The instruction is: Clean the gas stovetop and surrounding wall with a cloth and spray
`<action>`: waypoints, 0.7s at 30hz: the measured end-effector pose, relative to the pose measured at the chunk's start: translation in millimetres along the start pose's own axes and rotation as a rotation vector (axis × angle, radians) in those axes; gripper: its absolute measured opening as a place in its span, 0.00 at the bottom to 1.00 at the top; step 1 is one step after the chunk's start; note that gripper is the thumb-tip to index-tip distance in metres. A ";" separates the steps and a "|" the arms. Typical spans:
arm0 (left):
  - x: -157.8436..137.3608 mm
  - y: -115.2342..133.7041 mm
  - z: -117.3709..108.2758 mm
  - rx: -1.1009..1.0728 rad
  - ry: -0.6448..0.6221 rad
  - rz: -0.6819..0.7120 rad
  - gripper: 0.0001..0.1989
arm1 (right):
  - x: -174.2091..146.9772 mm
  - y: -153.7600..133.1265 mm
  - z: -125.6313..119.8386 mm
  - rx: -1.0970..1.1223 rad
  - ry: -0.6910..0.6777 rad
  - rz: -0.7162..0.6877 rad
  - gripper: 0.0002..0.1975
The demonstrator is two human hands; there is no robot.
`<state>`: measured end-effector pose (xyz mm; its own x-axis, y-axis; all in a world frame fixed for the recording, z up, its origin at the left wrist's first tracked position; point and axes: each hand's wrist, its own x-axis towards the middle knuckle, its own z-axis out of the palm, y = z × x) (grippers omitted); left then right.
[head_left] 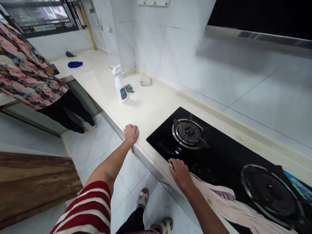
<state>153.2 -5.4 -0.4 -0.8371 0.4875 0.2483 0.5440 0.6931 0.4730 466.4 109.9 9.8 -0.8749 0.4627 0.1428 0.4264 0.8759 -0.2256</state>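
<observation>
My left hand (131,133) rests on the front edge of the pale countertop (143,113), its fingers curled in and no object showing in it. At the front left of the black gas hob (214,143), my right hand (180,173) is closed. A small whitish bit shows between its thumb and fingers, too little to name. Behind my right wrist, a light pink cloth (234,208) lies across the hob's front. The left burner (189,132) is just beyond my right hand. A white spray bottle (121,87) stands upright farther back, left of the hob.
A grey rag (129,88) and a small clear block-like object (145,81) lie near the wall. A blue cloth (75,64) is on the far counter. Another person in a floral top (26,68) stands at left. A range hood (265,19) hangs above the hob.
</observation>
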 end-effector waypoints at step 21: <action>0.0 -0.8 15.6 0.107 0.037 0.005 0.10 | 1.1 -8.9 8.2 -0.153 -0.070 -0.333 0.22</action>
<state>153.7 2.3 -14.0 -0.8348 0.4728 0.2823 0.5497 0.7444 0.3791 459.7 101.5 4.0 -0.9828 0.1431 0.1167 0.1405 0.9896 -0.0301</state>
